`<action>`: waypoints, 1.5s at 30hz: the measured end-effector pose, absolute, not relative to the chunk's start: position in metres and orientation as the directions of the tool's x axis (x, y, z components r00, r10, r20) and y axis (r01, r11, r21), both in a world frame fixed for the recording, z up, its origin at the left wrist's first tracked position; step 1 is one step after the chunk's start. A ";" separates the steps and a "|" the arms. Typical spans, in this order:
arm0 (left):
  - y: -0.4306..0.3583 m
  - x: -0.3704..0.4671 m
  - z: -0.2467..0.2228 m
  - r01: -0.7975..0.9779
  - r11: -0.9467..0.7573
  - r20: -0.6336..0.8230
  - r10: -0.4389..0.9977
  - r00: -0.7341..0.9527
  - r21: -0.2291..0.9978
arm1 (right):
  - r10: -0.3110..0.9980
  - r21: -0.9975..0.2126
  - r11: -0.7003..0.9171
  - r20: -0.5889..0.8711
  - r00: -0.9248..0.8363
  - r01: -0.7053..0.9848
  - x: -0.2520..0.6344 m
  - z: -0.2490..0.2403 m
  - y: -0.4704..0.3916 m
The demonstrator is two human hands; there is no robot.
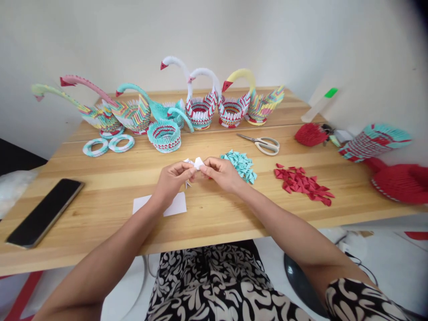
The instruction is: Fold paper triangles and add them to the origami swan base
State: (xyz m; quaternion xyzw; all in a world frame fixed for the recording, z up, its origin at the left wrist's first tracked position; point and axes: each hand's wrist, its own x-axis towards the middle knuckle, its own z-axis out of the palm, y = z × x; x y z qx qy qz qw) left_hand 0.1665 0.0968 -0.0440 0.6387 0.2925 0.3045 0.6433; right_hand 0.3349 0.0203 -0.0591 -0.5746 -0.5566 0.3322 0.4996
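The left hand (172,179) and right hand (223,174) pinch folded white paper (199,163); I'd worry uneven pressure could skew its crease.

Bright, diffuse light; soft shadows; edges stretched; top-right corner dark; far-right red paper figure (401,183) blurry.

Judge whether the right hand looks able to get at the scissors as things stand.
Probably yes: the scissors lie uncovered, beyond the teal paper pieces. However, the right hand would likely first need to release its grip on the white paper.
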 end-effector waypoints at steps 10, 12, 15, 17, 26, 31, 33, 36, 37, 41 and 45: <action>0.095 0.168 -0.043 0.024 -0.041 0.015 0.753 0.658 0.999 | 0.978 -0.992 0.046 0.069 0.198 0.121 0.336 -0.051 0.020; 0.093 0.168 -0.044 0.059 -0.157 0.076 0.734 0.675 0.986 | 0.969 -0.978 0.079 0.121 0.215 0.193 0.334 -0.052 0.019; 0.092 0.168 -0.046 0.103 -0.296 0.149 0.713 0.685 0.950 | 0.969 -0.968 0.106 0.151 0.196 0.226 0.333 -0.056 0.019; 0.093 0.167 -0.047 0.104 -0.302 0.151 0.713 0.685 0.948 | 0.973 -0.968 0.122 0.160 0.165 0.221 0.333 -0.058 0.018; 0.097 0.166 -0.039 0.059 -0.048 -0.009 0.703 0.711 0.997 | 0.884 -0.773 0.267 0.435 0.173 0.575 0.334 -0.052 0.014; 0.101 0.166 -0.041 0.052 0.074 -0.089 0.700 0.709 0.996 | 0.886 -0.722 0.326 0.458 0.070 0.610 0.334 -0.050 0.013; 0.102 0.166 -0.042 0.013 0.102 -0.083 0.723 0.686 0.995 | 0.929 -0.830 0.253 0.353 0.116 0.497 0.335 -0.048 0.012; 0.100 0.166 -0.041 0.015 0.080 -0.070 0.748 0.660 0.997 | 0.966 -0.928 0.145 0.208 0.155 0.344 0.336 -0.046 0.012; 0.099 0.166 -0.040 0.030 0.063 -0.067 0.754 0.654 0.998 | 0.968 -0.933 0.127 0.191 0.163 0.336 0.336 -0.046 0.012; 0.096 0.167 -0.037 0.063 -0.006 -0.036 0.770 0.637 0.998 | 0.956 -0.909 0.075 0.182 0.230 0.410 0.334 -0.049 0.015; 0.096 0.167 -0.037 0.036 -0.005 -0.020 0.748 0.664 0.999 | 0.966 -0.913 0.066 0.159 0.202 0.401 0.333 -0.050 0.015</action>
